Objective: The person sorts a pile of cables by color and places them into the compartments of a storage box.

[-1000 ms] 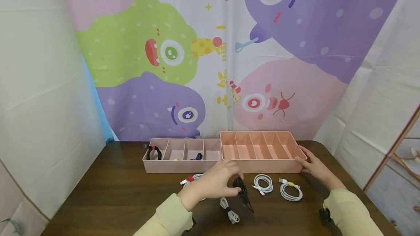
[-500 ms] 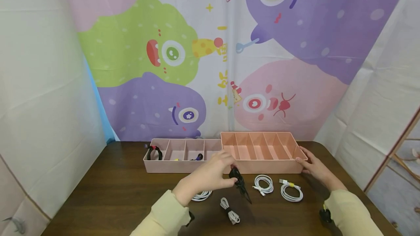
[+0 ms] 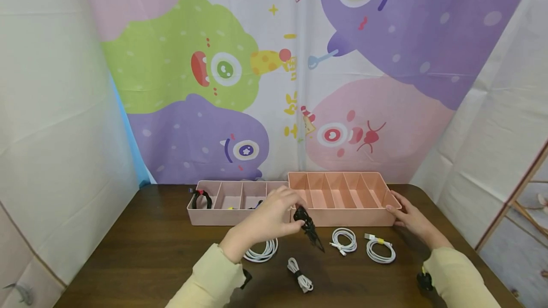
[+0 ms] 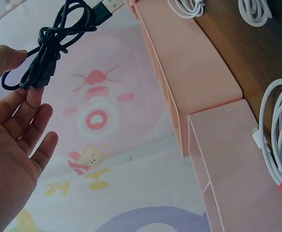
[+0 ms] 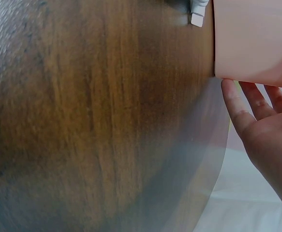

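Observation:
My left hand (image 3: 267,220) pinches a bundled black USB cable (image 3: 309,228) by its upper end, in front of the seam between two divided boxes. In the left wrist view, that cable is folded and wrapped round itself, its metal plug pointing away. The right hand (image 3: 413,220) rests its fingers against the right end of the peach divided box (image 3: 342,217); in the right wrist view, fairly straight fingers touch that end. Beside it stands the pale pink divided box (image 3: 231,217), partly behind my left hand. A black cable with a red tie (image 3: 201,199) sits in its leftmost compartment.
On the dark wooden table (image 3: 150,251) lie a white cable with a black tie (image 3: 299,275), a white coil (image 3: 344,240), a white coil with a yellow tie (image 3: 380,250), and a white coil (image 3: 263,252) partly hidden by the left arm. A printed curtain (image 3: 214,132) hangs behind.
My left hand has moved left and upward toward the boxes with the black USB cable. The right hand has stayed at the peach box's end.

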Action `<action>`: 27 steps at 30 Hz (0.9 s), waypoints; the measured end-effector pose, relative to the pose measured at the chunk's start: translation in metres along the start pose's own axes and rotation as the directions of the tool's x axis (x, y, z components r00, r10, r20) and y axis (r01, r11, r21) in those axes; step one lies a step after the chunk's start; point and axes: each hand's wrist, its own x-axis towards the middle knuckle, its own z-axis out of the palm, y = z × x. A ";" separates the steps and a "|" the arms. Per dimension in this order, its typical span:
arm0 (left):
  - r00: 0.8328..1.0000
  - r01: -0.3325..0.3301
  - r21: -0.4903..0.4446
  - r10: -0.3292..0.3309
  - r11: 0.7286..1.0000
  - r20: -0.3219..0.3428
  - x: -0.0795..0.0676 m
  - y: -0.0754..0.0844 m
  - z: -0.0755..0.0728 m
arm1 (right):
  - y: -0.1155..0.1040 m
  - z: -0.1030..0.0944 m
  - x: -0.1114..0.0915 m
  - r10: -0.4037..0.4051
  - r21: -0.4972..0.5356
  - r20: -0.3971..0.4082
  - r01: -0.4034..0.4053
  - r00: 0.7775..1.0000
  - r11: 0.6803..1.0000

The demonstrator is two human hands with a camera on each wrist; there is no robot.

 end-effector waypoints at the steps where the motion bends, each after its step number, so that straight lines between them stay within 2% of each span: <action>1: 1.000 -0.004 -0.006 0.004 1.000 -0.012 0.000 -0.001 -0.001 | 0.000 0.000 0.000 0.000 -0.001 -0.001 0.000 1.000 1.000; 7: 0.999 -0.006 -0.039 0.004 0.999 -0.052 0.000 -0.007 -0.004 | 0.000 0.000 0.000 -0.003 0.005 -0.001 0.003 1.000 1.000; 21: 0.990 0.000 -0.012 -0.002 1.000 -0.139 -0.001 -0.023 -0.009 | 0.001 0.000 0.001 -0.011 0.007 -0.003 0.011 1.000 1.000; 27: 0.983 0.001 -0.034 -0.007 0.999 -0.184 -0.001 -0.030 -0.011 | 0.002 0.001 0.000 -0.011 0.010 -0.001 0.011 1.000 1.000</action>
